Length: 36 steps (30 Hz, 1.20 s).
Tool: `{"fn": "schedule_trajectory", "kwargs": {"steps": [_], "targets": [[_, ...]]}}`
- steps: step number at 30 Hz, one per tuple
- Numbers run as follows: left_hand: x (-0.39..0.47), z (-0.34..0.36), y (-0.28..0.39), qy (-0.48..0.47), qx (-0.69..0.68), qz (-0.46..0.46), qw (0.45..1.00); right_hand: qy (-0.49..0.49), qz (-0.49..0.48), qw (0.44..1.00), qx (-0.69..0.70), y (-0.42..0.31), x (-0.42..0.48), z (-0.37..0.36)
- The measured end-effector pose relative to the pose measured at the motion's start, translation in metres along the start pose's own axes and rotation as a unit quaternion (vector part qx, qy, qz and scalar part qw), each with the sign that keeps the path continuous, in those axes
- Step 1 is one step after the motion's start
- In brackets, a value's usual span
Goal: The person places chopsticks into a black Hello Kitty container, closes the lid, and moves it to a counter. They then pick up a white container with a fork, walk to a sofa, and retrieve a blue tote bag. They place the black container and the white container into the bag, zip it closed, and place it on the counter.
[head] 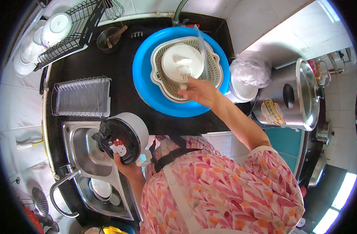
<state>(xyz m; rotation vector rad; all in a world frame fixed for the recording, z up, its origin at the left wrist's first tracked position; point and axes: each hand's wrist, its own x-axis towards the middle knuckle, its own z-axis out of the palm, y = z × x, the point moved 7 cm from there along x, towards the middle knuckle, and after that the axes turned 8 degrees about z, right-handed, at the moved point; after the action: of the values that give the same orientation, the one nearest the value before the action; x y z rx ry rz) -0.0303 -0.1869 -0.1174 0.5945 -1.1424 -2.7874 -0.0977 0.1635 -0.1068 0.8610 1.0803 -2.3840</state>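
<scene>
My left hand holds a white round container tilted beside the sink, fingers at its rim. Its dark round face carries a white cat face with a red bow, and crumpled black material bunches at one side. My right hand reaches over a blue plastic basin. Its fingers are around the short handle of a white lidded container, which sits in a perforated light-grey plastic basket inside the basin. A clear flat plastic piece stands upright at the basket's right side.
A double steel sink with a curved tap holds white dishes. A wire dish rack, a small pan and a black rack with bowls are left. A large steel pot and a plastic bag are right.
</scene>
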Motion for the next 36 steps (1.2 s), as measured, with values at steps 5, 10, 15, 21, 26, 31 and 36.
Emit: {"fn": "schedule_trajectory", "kwargs": {"steps": [5,10,15,21,26,31,36], "targets": [[-0.006,0.003,-0.002,-0.015,-0.013,0.006,1.000,0.245,-0.370,0.759,-0.476,-0.058,-0.034,-0.029],[-0.010,0.007,-0.006,-0.006,-0.008,-0.004,1.000,0.392,-0.398,0.639,-0.529,-0.115,0.000,-0.042],[-0.011,0.016,-0.008,-0.015,0.025,-0.001,1.000,0.439,-0.359,0.574,-0.591,-0.136,0.022,-0.057],[-0.017,0.001,-0.008,-0.009,-0.020,0.001,1.000,0.262,-0.364,0.877,-0.171,-0.136,-0.054,-0.057],[-0.020,0.013,-0.008,-0.016,-0.028,0.006,0.999,0.052,-0.107,0.984,0.131,-0.040,-0.027,-0.038],[-0.018,0.007,-0.012,-0.020,0.009,0.016,1.000,-0.071,-0.004,0.970,0.233,0.006,-0.020,0.007],[-0.021,0.008,-0.015,-0.001,-0.025,0.011,1.000,-0.037,-0.086,0.971,0.219,0.003,-0.013,0.021]]}}
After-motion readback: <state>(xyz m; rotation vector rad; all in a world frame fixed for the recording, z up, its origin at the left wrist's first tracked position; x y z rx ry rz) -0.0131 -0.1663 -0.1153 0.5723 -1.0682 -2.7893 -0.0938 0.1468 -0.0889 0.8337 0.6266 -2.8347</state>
